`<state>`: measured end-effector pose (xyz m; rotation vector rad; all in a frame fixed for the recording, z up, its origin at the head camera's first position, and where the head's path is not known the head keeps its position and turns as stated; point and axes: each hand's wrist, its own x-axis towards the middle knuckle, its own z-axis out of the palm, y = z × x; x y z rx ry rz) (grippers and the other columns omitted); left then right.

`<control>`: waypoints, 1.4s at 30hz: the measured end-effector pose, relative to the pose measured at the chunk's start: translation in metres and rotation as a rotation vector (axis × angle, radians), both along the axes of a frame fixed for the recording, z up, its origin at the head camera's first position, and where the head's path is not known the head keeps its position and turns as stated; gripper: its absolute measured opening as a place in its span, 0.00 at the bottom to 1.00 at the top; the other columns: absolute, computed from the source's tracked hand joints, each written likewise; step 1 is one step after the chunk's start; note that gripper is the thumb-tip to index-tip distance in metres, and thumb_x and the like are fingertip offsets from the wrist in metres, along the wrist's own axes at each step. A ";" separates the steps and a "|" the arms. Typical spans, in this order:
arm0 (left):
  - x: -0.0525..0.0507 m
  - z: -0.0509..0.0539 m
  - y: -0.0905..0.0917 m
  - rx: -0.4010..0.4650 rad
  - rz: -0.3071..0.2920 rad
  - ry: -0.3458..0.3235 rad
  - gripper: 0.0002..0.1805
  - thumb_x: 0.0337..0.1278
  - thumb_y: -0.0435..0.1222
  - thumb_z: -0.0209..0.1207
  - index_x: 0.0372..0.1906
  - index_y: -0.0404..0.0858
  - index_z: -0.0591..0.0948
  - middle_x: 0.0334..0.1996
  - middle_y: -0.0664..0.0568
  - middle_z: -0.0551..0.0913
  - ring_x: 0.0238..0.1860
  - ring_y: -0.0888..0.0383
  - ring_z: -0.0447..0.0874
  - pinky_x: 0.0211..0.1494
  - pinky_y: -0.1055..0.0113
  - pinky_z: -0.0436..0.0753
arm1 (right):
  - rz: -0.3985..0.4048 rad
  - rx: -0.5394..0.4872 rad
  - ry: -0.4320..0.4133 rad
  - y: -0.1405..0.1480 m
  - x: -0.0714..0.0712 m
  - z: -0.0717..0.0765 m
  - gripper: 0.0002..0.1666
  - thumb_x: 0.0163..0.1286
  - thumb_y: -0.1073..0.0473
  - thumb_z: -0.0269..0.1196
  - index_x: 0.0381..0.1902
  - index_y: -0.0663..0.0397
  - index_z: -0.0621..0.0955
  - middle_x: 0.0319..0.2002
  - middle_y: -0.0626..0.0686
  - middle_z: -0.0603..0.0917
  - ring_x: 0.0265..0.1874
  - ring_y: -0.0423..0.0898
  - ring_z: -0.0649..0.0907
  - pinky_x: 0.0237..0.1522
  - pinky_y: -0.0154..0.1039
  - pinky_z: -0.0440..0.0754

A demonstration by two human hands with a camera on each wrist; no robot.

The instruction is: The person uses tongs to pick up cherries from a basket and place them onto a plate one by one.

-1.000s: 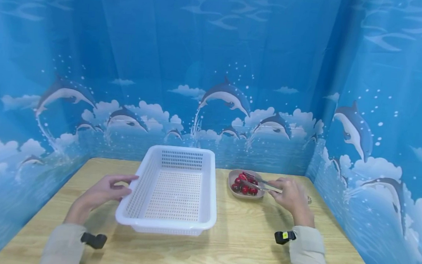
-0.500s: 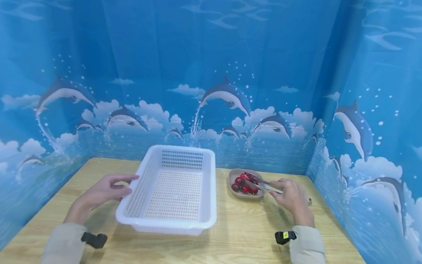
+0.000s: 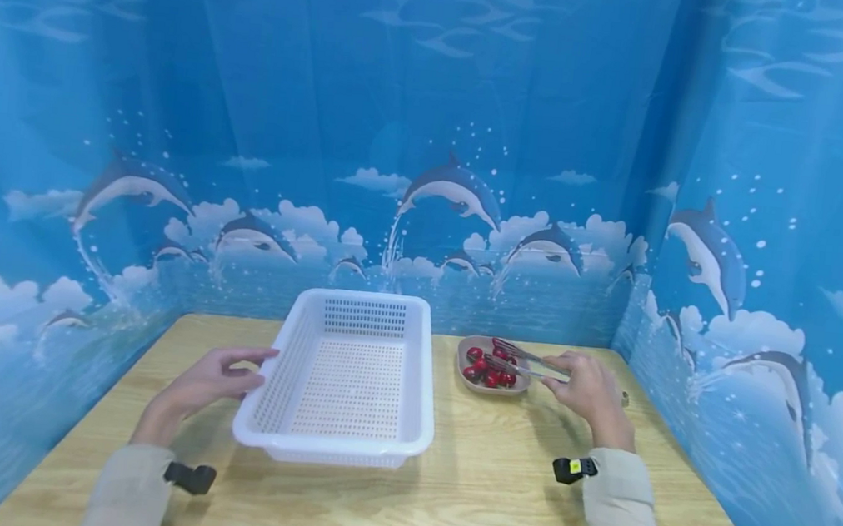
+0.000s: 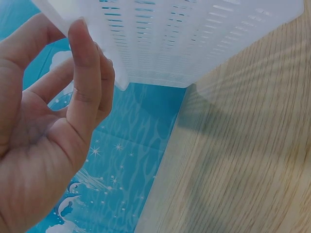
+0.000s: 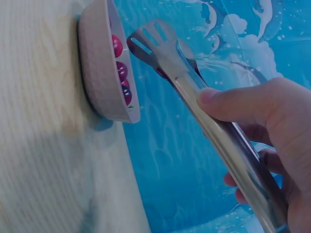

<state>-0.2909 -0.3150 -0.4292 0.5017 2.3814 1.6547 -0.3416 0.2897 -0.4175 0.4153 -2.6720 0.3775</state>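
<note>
My left hand [image 3: 211, 382] pinches the left rim of a white plastic basket [image 3: 426, 405] with slotted walls. The left wrist view shows the fingers of that hand [image 4: 53, 121] against the basket's edge [image 4: 155, 39]. In my right hand [image 3: 586, 393] I grip metal tongs [image 3: 533, 366], slotted at the tips. The tongs' ends are over a small beige bowl [image 3: 502, 392] of red cherries [image 3: 474, 374]. From the right wrist, the tongs [image 5: 209, 126] hang above and beside the bowl's rim [image 5: 99, 63]. Whether a cherry sits between their tips is hard to tell.
Both things stand on a light wood table [image 3: 468, 501], the bowl to the right of the basket near the back edge. A blue dolphin-print curtain [image 3: 433, 130] rises behind the table and along both sides.
My right hand has shifted slightly right, and the tongs' tips have risen a little from the cherries. The left hand and the basket stay nearly where they were.
</note>
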 end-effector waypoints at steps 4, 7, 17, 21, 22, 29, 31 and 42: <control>0.000 0.000 0.000 -0.006 0.008 -0.001 0.33 0.73 0.36 0.60 0.77 0.31 0.65 0.66 0.25 0.76 0.50 0.60 0.90 0.54 0.59 0.90 | 0.011 0.021 0.017 -0.002 0.002 0.005 0.25 0.61 0.52 0.76 0.56 0.50 0.88 0.53 0.62 0.89 0.42 0.62 0.88 0.19 0.41 0.74; 0.000 0.000 0.000 -0.004 0.009 -0.004 0.33 0.72 0.36 0.60 0.77 0.31 0.65 0.66 0.25 0.76 0.50 0.60 0.90 0.54 0.59 0.90 | 0.020 0.030 0.039 -0.004 0.004 0.008 0.28 0.59 0.51 0.78 0.58 0.49 0.87 0.55 0.62 0.88 0.46 0.63 0.86 0.25 0.50 0.81; -0.002 -0.001 0.001 -0.006 0.001 0.010 0.33 0.73 0.36 0.60 0.77 0.31 0.65 0.66 0.26 0.75 0.50 0.60 0.90 0.55 0.59 0.90 | 0.148 0.027 0.067 -0.010 0.015 0.021 0.29 0.57 0.50 0.79 0.57 0.49 0.88 0.54 0.60 0.89 0.41 0.58 0.87 0.28 0.43 0.80; 0.000 0.000 0.002 -0.006 0.012 0.000 0.33 0.73 0.37 0.60 0.77 0.31 0.65 0.66 0.27 0.76 0.51 0.60 0.90 0.55 0.58 0.89 | 0.208 0.028 0.075 -0.011 0.018 0.021 0.29 0.55 0.52 0.80 0.55 0.50 0.88 0.52 0.59 0.90 0.45 0.59 0.89 0.44 0.57 0.88; 0.000 0.000 0.002 -0.010 0.014 -0.001 0.33 0.73 0.37 0.60 0.77 0.32 0.65 0.67 0.27 0.76 0.51 0.60 0.90 0.55 0.58 0.89 | 0.226 0.022 0.071 -0.011 0.018 0.020 0.28 0.55 0.53 0.80 0.55 0.52 0.89 0.51 0.60 0.91 0.46 0.59 0.89 0.47 0.59 0.88; 0.002 0.001 -0.001 -0.010 0.024 -0.019 0.34 0.72 0.38 0.61 0.77 0.34 0.66 0.69 0.29 0.74 0.53 0.60 0.90 0.56 0.57 0.89 | 0.323 -0.014 -0.010 -0.017 0.013 0.004 0.26 0.53 0.55 0.81 0.52 0.49 0.90 0.49 0.55 0.92 0.48 0.56 0.90 0.50 0.57 0.89; 0.002 0.001 -0.001 -0.010 0.018 -0.013 0.34 0.73 0.38 0.60 0.77 0.33 0.65 0.69 0.28 0.74 0.53 0.59 0.90 0.56 0.57 0.89 | 0.332 -0.033 -0.048 -0.019 0.011 -0.003 0.25 0.53 0.55 0.81 0.51 0.47 0.90 0.50 0.55 0.92 0.50 0.56 0.89 0.53 0.58 0.88; -0.001 -0.001 -0.002 -0.010 0.022 -0.013 0.33 0.73 0.38 0.60 0.77 0.34 0.66 0.68 0.30 0.76 0.52 0.60 0.90 0.56 0.57 0.89 | 0.343 -0.047 -0.163 -0.027 0.004 -0.027 0.22 0.55 0.53 0.79 0.49 0.49 0.91 0.47 0.56 0.92 0.47 0.57 0.90 0.53 0.57 0.88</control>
